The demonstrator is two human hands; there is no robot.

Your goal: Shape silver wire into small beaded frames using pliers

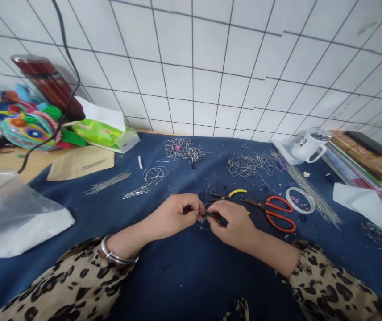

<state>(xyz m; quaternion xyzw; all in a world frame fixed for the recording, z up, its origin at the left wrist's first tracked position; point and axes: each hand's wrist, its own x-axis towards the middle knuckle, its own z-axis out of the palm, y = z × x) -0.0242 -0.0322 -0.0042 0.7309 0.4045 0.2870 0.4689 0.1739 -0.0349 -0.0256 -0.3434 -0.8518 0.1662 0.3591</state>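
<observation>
My left hand (174, 216) and my right hand (233, 223) meet over the dark blue cloth (177, 276), fingers pinched together on a small piece of thin wire work (206, 217) held between them. Both sleeves are leopard print, and a silver bangle (115, 255) sits on my left wrist. Just beyond my right hand lie yellow-handled pliers (231, 194) and orange-handled scissors (273, 209).
Tangles and bundles of thin wire (249, 166) lie across the cloth, with a tape roll (300, 200) and a white mug (308, 146) at right. Books (365, 162) are stacked far right. A plastic bag (13, 214) and colourful crafts (26, 125) sit at left.
</observation>
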